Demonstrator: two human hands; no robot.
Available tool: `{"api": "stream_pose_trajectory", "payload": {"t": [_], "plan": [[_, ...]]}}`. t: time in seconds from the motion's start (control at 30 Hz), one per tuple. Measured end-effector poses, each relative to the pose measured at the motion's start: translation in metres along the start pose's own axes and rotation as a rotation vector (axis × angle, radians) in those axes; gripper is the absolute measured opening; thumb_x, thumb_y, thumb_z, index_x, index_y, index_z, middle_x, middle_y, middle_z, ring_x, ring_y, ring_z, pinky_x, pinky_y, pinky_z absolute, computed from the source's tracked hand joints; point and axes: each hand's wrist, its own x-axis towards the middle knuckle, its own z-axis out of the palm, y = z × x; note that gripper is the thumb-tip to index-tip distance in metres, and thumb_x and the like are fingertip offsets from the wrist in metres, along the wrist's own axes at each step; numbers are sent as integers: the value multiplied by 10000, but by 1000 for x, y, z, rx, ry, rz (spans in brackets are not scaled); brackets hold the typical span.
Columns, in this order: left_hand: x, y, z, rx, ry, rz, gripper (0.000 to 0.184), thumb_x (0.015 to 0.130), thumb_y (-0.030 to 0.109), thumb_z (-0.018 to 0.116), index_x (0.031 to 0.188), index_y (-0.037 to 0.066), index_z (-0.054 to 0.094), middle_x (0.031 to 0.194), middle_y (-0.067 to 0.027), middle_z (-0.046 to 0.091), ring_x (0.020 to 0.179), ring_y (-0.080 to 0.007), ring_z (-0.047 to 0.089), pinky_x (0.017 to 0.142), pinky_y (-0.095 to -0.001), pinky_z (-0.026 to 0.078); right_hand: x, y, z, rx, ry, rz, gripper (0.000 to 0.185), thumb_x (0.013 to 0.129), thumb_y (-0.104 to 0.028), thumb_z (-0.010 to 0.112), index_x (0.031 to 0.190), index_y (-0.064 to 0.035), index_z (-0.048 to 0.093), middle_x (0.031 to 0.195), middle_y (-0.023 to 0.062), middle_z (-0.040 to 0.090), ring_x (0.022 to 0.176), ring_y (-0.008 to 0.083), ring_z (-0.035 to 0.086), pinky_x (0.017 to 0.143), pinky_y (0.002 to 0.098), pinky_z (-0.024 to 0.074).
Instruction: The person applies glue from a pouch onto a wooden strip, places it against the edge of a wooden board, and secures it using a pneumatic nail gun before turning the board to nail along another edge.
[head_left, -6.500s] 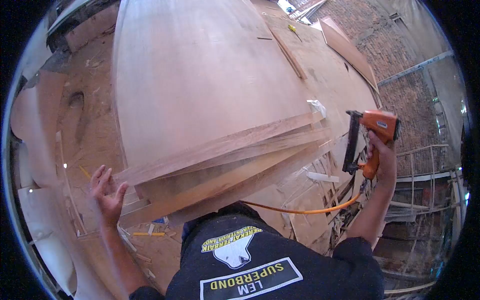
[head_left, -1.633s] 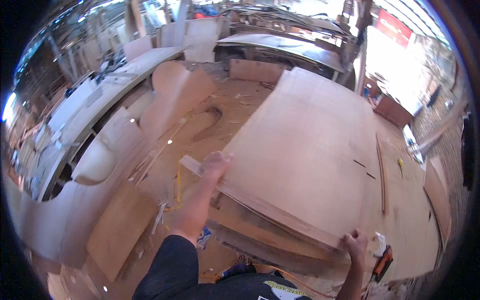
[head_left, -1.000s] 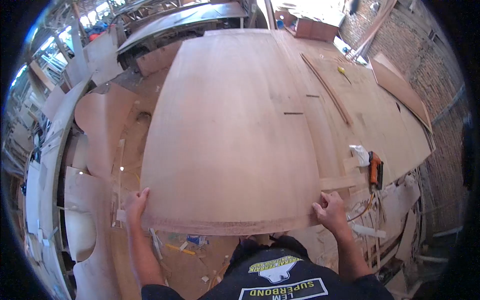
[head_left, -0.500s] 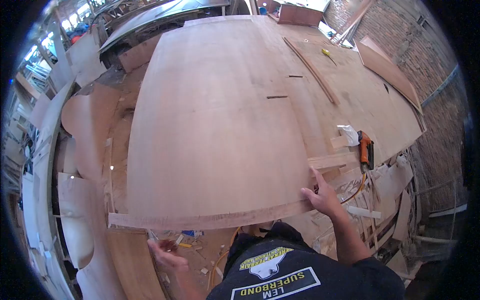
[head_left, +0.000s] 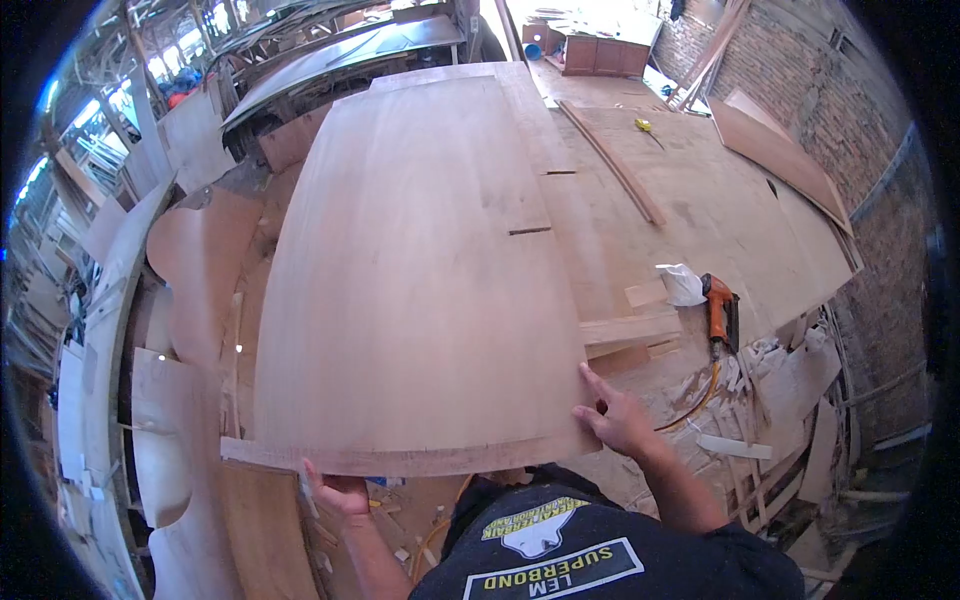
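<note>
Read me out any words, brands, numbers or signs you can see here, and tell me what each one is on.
"LEM": upside down, in the framed box on the black shirt.
"SUPERBOND": same box, also upside down.
Yellow lettering on the shirt: too small and creased to read reliably.
Orange nail gun: no marking legible.
Wooden panel: no writing to be made out.
</note>
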Motion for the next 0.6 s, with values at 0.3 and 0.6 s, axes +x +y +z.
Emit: {"api": "stream_pose_trajectory", "payload": {"t": [0.3, 0.6], "plan": [[-18, 4, -42, 45, 1, -70, 515, 972, 281, 680, 1410, 36, 565, 1378, -143, 642, 1267, -350, 606, 1090, -564, 483, -29, 44, -23, -127, -66, -106, 818, 955, -321, 709, 1651, -176, 304, 904, 213, 691, 893, 434, 678, 840, 521, 525], [-27, 27, -48, 66, -57, -52, 510, 949, 235, 696, 1399, 30, 572, 1358, -134, 657, 1258, -353, 611, 1086, -564, 489, -41, 52, -32, -190, -81, -221, 801, 1011, -266, 600, 1661, -57, 181, 1267, 318, 630, 1161, 469, 633, 1015, 536, 490]]}}
